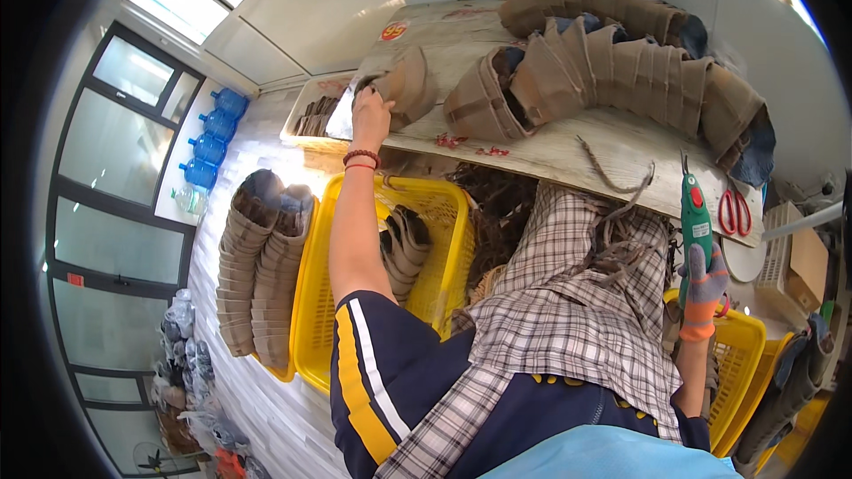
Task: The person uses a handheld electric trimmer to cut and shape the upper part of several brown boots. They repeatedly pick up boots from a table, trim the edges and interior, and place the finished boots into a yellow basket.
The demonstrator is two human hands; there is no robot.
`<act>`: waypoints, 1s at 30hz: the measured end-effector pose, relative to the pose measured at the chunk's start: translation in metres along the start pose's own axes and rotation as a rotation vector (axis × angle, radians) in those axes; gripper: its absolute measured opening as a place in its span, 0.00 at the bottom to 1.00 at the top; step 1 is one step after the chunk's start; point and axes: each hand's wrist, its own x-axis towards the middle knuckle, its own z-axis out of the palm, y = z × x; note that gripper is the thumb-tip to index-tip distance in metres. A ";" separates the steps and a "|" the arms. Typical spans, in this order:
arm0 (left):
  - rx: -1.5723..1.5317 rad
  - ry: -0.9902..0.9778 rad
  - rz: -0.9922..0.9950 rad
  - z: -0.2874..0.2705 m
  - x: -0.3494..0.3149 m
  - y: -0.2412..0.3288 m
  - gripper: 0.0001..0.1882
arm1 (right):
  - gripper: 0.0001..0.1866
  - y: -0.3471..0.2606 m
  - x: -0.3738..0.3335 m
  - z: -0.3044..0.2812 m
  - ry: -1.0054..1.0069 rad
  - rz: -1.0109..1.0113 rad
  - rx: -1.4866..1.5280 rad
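Note:
Stretched out over the far left end of the work table, my bare left hand pinches the edge of a brown boot upper. Part of that upper is hidden by my fingers. On the right, my right hand, in a grey and orange glove, is wrapped round a green handheld tool with a red button and a thin metal tip. The tip points up and away from me. A long row of nested brown uppers lies on the table between my hands. Red-handled scissors lie beside the tool.
The table edge runs before me. Brown strips lie on my checked apron. A yellow basket stands left, beside stacked uppers; another yellow basket stands right. Past my left hand is a basket of brown pieces.

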 end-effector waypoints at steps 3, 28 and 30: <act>-0.108 0.027 -0.308 -0.066 0.025 0.029 0.16 | 0.15 0.006 0.000 -0.008 0.000 0.021 0.016; -2.586 -0.982 -1.111 -0.032 -0.066 0.248 0.16 | 0.30 -0.040 0.026 -0.038 0.029 -0.925 -0.840; -2.730 -1.073 -0.957 -0.033 -0.070 0.255 0.17 | 0.29 -0.039 0.023 -0.045 0.022 -0.892 -0.831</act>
